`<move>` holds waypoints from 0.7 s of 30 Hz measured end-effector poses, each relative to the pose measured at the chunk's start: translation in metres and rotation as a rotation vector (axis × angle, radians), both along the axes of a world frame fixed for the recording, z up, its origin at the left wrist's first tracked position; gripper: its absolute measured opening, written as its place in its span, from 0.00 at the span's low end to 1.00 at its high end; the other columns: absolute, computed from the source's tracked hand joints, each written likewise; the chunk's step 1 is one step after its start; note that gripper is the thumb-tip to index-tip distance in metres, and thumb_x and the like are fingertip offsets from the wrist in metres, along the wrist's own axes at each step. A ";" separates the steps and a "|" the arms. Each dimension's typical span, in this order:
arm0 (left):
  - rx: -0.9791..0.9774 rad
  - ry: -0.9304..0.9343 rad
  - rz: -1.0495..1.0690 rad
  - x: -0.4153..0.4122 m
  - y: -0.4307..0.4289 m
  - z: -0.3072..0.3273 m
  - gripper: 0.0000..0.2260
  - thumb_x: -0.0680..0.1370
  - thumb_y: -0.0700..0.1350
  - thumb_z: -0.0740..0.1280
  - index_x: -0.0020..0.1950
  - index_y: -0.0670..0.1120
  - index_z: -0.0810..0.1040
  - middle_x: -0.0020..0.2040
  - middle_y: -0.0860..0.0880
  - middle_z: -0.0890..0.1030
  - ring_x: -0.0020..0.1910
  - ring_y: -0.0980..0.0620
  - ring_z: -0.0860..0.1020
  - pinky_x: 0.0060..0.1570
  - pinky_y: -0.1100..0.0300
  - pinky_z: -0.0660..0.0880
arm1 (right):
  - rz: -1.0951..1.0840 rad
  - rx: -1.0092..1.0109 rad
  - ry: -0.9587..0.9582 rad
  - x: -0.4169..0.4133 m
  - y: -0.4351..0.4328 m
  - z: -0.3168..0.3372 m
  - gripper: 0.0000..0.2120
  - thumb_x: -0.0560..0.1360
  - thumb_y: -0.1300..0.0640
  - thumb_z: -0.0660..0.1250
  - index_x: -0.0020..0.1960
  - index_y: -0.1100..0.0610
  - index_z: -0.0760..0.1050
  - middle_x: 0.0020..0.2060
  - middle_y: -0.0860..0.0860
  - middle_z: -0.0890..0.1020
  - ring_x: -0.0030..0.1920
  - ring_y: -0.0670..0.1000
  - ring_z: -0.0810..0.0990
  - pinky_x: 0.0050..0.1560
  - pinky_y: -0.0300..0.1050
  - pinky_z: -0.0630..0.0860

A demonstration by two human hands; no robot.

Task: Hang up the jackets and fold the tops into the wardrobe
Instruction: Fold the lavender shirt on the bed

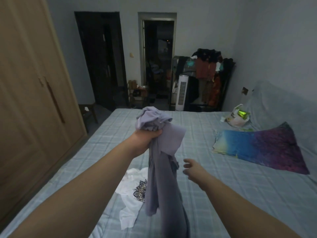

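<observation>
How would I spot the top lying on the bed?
Start at the big bed with its pale blue checked sheet. On its side nearer the tan wooden wardrobe, below the lilac-grey top hanging from the left hand, lies a crumpled white T-shirt. It alone bears a dark mandala-style print.

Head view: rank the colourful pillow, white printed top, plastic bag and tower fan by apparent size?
1. colourful pillow
2. white printed top, partly hidden
3. plastic bag and tower fan look alike; the fan is farther

Pale walls (205,31), checked bed (240,194), dark open doorway (158,66)
</observation>
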State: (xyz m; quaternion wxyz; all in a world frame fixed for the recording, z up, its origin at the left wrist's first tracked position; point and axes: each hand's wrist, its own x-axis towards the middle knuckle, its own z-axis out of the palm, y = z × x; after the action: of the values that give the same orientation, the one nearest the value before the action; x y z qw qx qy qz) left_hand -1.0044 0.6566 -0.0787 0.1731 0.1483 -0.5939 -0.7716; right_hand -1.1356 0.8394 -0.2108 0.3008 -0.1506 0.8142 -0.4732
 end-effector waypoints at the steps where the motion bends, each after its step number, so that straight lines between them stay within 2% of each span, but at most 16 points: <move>1: -0.010 0.010 0.000 0.003 -0.001 0.006 0.17 0.78 0.35 0.68 0.67 0.42 0.76 0.63 0.45 0.80 0.62 0.46 0.79 0.65 0.47 0.74 | 0.043 -0.041 -0.030 0.007 -0.005 0.002 0.29 0.77 0.66 0.65 0.76 0.56 0.62 0.66 0.55 0.72 0.60 0.55 0.76 0.50 0.44 0.74; 2: -0.030 0.018 0.000 0.005 -0.006 0.009 0.18 0.77 0.37 0.70 0.67 0.44 0.75 0.64 0.46 0.80 0.62 0.46 0.79 0.66 0.47 0.74 | 0.081 -0.098 -0.031 0.009 -0.013 -0.001 0.31 0.78 0.65 0.65 0.78 0.54 0.59 0.69 0.53 0.69 0.67 0.55 0.72 0.56 0.47 0.73; 4: -0.070 0.013 -0.002 0.012 -0.014 0.016 0.25 0.75 0.40 0.74 0.70 0.45 0.73 0.66 0.46 0.79 0.64 0.47 0.78 0.67 0.47 0.73 | 0.149 -0.128 0.009 0.014 -0.030 0.002 0.30 0.77 0.65 0.62 0.77 0.52 0.60 0.66 0.51 0.71 0.69 0.55 0.71 0.62 0.49 0.72; 6: -0.144 -0.008 0.028 0.022 -0.019 0.021 0.27 0.74 0.43 0.75 0.71 0.47 0.72 0.66 0.47 0.78 0.64 0.48 0.77 0.66 0.49 0.74 | 0.205 -0.078 0.075 0.015 -0.049 0.005 0.20 0.76 0.63 0.60 0.67 0.54 0.72 0.56 0.51 0.79 0.60 0.55 0.79 0.59 0.52 0.77; 8: -0.286 -0.058 0.139 0.028 -0.024 0.024 0.30 0.71 0.49 0.78 0.70 0.47 0.72 0.62 0.48 0.79 0.62 0.49 0.78 0.62 0.53 0.76 | 0.169 -0.077 0.054 0.021 -0.064 0.016 0.07 0.78 0.63 0.62 0.52 0.58 0.78 0.43 0.52 0.81 0.45 0.50 0.80 0.49 0.47 0.78; 10: -0.444 -0.120 0.271 0.036 -0.031 0.028 0.26 0.73 0.45 0.76 0.69 0.45 0.72 0.53 0.49 0.79 0.59 0.49 0.77 0.54 0.63 0.76 | 0.143 -0.171 0.041 0.025 -0.075 0.026 0.10 0.79 0.66 0.64 0.42 0.56 0.76 0.37 0.53 0.78 0.39 0.49 0.76 0.44 0.45 0.73; 12: -0.551 -0.054 0.275 0.048 -0.045 0.029 0.28 0.72 0.42 0.76 0.69 0.47 0.70 0.55 0.50 0.78 0.59 0.52 0.77 0.54 0.69 0.75 | 0.117 -0.258 0.107 0.025 -0.076 0.035 0.09 0.79 0.66 0.64 0.43 0.56 0.72 0.36 0.51 0.75 0.41 0.50 0.74 0.39 0.41 0.71; 13: -0.610 -0.031 0.251 0.056 -0.055 0.028 0.27 0.69 0.44 0.77 0.66 0.51 0.72 0.58 0.51 0.79 0.59 0.54 0.78 0.57 0.67 0.75 | 0.115 -0.275 0.159 0.028 -0.074 0.043 0.06 0.79 0.65 0.64 0.47 0.56 0.70 0.37 0.50 0.75 0.41 0.50 0.73 0.35 0.38 0.70; 14: -0.660 -0.053 0.232 0.066 -0.061 0.029 0.23 0.69 0.44 0.77 0.61 0.54 0.75 0.57 0.53 0.80 0.57 0.57 0.79 0.57 0.65 0.75 | 0.116 -0.306 0.221 0.027 -0.071 0.047 0.05 0.80 0.64 0.63 0.51 0.56 0.69 0.38 0.50 0.74 0.41 0.50 0.73 0.34 0.36 0.70; 15: -0.690 -0.082 0.211 0.075 -0.066 0.030 0.16 0.71 0.40 0.75 0.56 0.53 0.78 0.53 0.54 0.82 0.52 0.59 0.80 0.53 0.65 0.76 | 0.119 -0.311 0.276 0.026 -0.069 0.054 0.05 0.80 0.63 0.62 0.53 0.55 0.68 0.39 0.50 0.75 0.41 0.50 0.73 0.35 0.38 0.70; 17: -0.743 -0.165 0.191 0.087 -0.079 0.029 0.11 0.72 0.32 0.69 0.50 0.46 0.79 0.45 0.51 0.82 0.44 0.56 0.80 0.43 0.66 0.75 | 0.096 -0.349 0.340 0.025 -0.067 0.073 0.05 0.80 0.58 0.62 0.55 0.51 0.67 0.41 0.50 0.76 0.41 0.50 0.75 0.37 0.41 0.71; 19: -0.757 -0.254 0.169 0.096 -0.085 0.030 0.10 0.66 0.36 0.66 0.47 0.44 0.76 0.40 0.48 0.78 0.41 0.53 0.76 0.36 0.66 0.73 | 0.072 -0.410 0.385 0.026 -0.066 0.094 0.06 0.79 0.59 0.62 0.52 0.48 0.68 0.41 0.49 0.76 0.40 0.49 0.75 0.37 0.43 0.71; 21: -0.668 -0.292 0.111 0.103 -0.089 0.031 0.12 0.63 0.39 0.66 0.45 0.47 0.74 0.39 0.48 0.76 0.39 0.53 0.74 0.34 0.62 0.70 | 0.070 -0.475 0.452 0.027 -0.064 0.112 0.13 0.75 0.67 0.61 0.48 0.48 0.70 0.42 0.49 0.76 0.40 0.48 0.74 0.39 0.44 0.71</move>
State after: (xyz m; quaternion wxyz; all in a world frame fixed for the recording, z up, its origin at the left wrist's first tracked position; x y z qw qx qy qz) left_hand -0.9014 0.5675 -0.0473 0.1670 0.2242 -0.8226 -0.4952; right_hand -1.1091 0.7757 -0.0991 0.0852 -0.3455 0.7215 -0.5940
